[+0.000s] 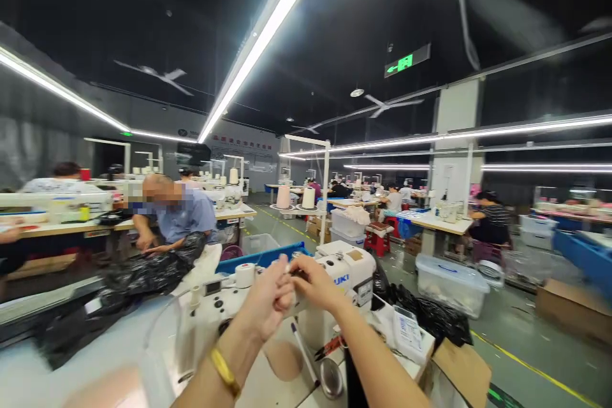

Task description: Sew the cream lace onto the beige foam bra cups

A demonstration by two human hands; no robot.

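Left hand (276,293) and right hand (313,280) close together at the sewing machine (357,266), fingers bent and narrow; cannot tell what, if anything, they pinch. Steady wrists and a light fingertip touch would, I judge, serve best. Machine just beyond the hands: white, blue lettering partly covered, white spool (245,275) near the left hand.

The left arm (241,344) slants up from the bottom edge, left of centre; the right arm (375,354) rises from the lower right. Mid-frame, the left hand (273,293) has its fingers curled toward the palm. The right hand (315,280) arches beside it, fingers bent leftward. Whether the fingertips touch is unclear.
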